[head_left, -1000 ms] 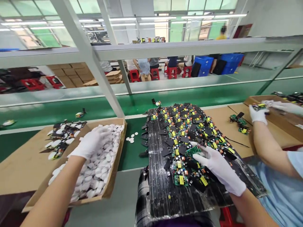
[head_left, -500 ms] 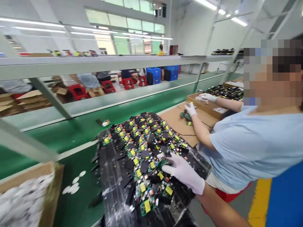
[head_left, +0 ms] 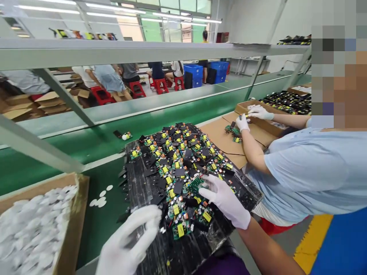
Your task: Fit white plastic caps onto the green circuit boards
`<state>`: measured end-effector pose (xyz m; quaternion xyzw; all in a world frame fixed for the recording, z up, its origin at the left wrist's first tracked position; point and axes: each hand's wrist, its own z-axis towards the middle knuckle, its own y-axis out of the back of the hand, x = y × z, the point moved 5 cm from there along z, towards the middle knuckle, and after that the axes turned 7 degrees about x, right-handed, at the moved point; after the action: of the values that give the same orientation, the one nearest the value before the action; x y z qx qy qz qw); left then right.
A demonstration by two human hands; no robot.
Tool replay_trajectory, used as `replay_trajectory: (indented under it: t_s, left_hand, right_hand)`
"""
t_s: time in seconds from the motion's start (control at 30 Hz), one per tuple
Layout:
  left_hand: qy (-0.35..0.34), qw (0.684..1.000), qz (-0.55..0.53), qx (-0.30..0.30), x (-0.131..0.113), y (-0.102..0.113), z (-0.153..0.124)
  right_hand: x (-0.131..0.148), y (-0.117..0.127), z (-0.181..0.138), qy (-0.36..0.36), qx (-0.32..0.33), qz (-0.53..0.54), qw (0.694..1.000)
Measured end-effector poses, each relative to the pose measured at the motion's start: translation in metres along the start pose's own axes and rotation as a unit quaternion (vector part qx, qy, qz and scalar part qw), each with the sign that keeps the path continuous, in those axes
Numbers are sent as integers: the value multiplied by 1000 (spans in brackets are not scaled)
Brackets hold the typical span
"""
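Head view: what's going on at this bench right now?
The person's gloved right hand pinches a green circuit board in the heap of boards spread on a black plastic sheet. The left hand rests curled on the sheet's near edge. A cardboard box of white discs sits to the left. On the right, a co-worker's hand works over small boards on flat cardboard.

left hand (head_left: pixel 130 244) back in view, on black tray (head_left: pixel 143 187)

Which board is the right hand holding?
The bare green board, plain side up, in the fingertips of the right hand; neighbouring boards show yellow parts on top.
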<state>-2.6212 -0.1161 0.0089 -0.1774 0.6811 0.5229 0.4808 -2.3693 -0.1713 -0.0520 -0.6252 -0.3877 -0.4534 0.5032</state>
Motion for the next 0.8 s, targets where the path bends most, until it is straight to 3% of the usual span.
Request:
replay_trajectory:
  t_s: [0.13,0.23,0.47,0.57,0.67,0.8]
  left_hand:
    - [-126,990,-42,54,-29,-32,26]
    - [-179,979,-39,94,-37,-49,40]
    - [-253,966,-1,46,-38,-55,41]
    - [-265,963,25,33,-40,-53,38]
    - [-232,972,5,48,-37,-49,33]
    - [-49,978,-179,92,-18,-48,27]
  right_hand:
    - [8,-17,2,18,36,-3,999]
    - [16,-32,1,41,74,-10,996]
    - [14,-47,0,16,121,54,991]
    - [8,-49,0,22,92,48,994]
    - [4,-52,0,15,72,53,996]
    - [3,-57,-2,3,101,79,992]
